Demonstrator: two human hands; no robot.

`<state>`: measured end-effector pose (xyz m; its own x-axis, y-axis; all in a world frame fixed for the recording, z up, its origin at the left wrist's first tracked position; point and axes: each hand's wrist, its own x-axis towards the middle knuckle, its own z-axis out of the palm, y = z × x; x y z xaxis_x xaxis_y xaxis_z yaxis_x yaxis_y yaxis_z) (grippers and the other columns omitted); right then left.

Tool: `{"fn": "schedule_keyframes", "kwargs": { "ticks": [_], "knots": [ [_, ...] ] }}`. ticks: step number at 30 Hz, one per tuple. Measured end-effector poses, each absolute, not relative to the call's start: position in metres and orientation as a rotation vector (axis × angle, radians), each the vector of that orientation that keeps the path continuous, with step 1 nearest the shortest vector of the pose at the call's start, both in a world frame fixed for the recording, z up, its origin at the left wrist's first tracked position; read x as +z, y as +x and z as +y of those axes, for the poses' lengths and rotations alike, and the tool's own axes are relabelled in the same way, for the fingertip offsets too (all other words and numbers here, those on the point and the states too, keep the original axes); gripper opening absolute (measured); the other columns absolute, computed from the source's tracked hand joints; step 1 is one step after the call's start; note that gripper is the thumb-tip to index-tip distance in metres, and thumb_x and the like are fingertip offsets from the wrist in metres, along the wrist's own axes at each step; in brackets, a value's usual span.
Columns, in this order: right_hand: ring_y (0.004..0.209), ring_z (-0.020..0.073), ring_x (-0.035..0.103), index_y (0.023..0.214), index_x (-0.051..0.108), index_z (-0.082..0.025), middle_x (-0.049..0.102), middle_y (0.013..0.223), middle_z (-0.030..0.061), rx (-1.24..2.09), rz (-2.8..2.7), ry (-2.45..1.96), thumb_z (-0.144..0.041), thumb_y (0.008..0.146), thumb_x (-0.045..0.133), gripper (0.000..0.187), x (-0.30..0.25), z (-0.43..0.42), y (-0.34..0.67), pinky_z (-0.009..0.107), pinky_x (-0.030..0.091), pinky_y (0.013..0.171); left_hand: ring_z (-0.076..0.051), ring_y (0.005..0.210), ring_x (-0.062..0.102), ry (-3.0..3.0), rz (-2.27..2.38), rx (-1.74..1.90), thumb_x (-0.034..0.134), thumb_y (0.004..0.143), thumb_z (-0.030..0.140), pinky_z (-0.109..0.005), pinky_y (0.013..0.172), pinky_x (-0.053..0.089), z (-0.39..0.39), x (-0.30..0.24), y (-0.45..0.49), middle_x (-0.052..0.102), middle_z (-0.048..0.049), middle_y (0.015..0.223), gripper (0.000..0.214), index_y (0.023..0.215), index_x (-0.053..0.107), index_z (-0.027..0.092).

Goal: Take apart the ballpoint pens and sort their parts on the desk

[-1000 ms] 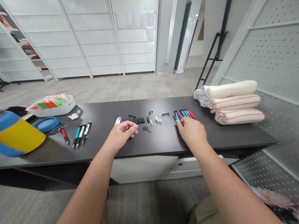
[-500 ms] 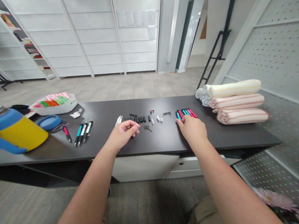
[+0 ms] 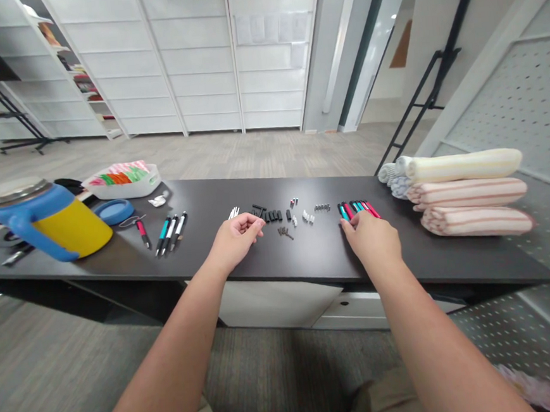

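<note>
On the dark table lies a row of red and teal pen barrels (image 3: 346, 210), at the right of the small parts. My right hand (image 3: 373, 235) is over the near ends of this row, thumb and fingers closed about the leftmost teal barrel. My left hand (image 3: 237, 239) hovers by the white refill tubes (image 3: 233, 213) with curled fingers and the thumb against them; anything inside is hidden. Between the hands lie black grip sleeves (image 3: 273, 216), springs (image 3: 323, 207), small white pieces (image 3: 308, 217), brownish metal tips (image 3: 285, 232) and tiny red and teal pieces (image 3: 294, 201).
At the left stand a blue-and-yellow mug (image 3: 61, 219), a blue lid (image 3: 114, 211), a white tray (image 3: 143, 187) of colourful packets and several whole pens (image 3: 171, 233). Rolled striped towels (image 3: 475, 206) are stacked at the right, beside a perforated panel (image 3: 509, 98).
The view has swung a little to the left, so the table's things appear farther right. Both hands keep nearly the same places over the table.
</note>
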<state>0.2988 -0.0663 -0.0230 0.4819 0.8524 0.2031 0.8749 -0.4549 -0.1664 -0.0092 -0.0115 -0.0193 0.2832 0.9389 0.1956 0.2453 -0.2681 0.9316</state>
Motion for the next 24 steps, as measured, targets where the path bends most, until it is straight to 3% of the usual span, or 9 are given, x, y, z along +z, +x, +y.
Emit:
{"fn": "schedule_keyframes", "kwargs": {
  "ticks": [4,7,12,16,24],
  "knots": [
    [0.086,0.0347,0.073,0.102,0.07,-0.022,0.074,0.088,0.0154,-0.153,-1.484,-2.466,-0.054,0.098,0.054,0.037,-0.024,-0.068,0.298,0.041,0.051,0.075,-0.016,0.069,0.063,1.809,1.276,1.065,0.063,0.093,0.049,-0.027,0.067,0.047,-0.009,-0.019,-0.014,0.072,-0.0028,0.079,0.032,0.095,0.072,0.019],
    [0.086,0.035,0.073,0.102,0.07,-0.023,0.074,0.087,0.0147,-0.167,-1.503,-2.457,-0.054,0.099,0.052,0.037,-0.025,-0.069,0.297,0.041,0.051,0.075,-0.021,0.079,0.066,2.025,1.653,1.08,0.058,0.095,0.044,-0.032,0.077,0.049,-0.006,-0.013,-0.029,0.073,-0.0052,0.084,0.028,0.091,0.072,0.02],
    [0.086,0.0342,0.073,0.101,0.071,-0.023,0.074,0.087,0.0139,-0.154,-1.526,-2.452,-0.054,0.1,0.049,0.038,-0.023,-0.071,0.294,0.041,0.051,0.075,-0.04,0.116,0.057,2.223,2.437,0.799,0.052,0.094,0.034,-0.049,0.097,0.047,-0.004,-0.003,-0.069,0.066,-0.0218,0.119,0.031,0.105,0.072,0.013],
    [0.086,0.0333,0.073,0.104,0.071,-0.024,0.075,0.089,0.0133,-0.136,-1.531,-2.456,-0.053,0.1,0.048,0.037,-0.021,-0.071,0.293,0.04,0.051,0.075,-0.044,0.121,0.051,2.028,2.743,0.537,0.053,0.092,0.033,-0.053,0.093,0.05,-0.004,-0.004,-0.094,0.059,-0.0265,0.125,0.037,0.113,0.071,0.008],
    [0.087,0.033,0.073,0.107,0.073,-0.023,0.076,0.091,0.015,-0.082,-1.532,-2.452,-0.055,0.101,0.047,0.042,-0.021,-0.072,0.294,0.04,0.051,0.076,-0.042,0.11,0.055,2.233,2.627,0.465,0.05,0.093,0.032,-0.05,0.082,0.051,0.0,-0.012,-0.095,0.063,-0.023,0.115,0.031,0.102,0.072,0.013]
  ]
}}
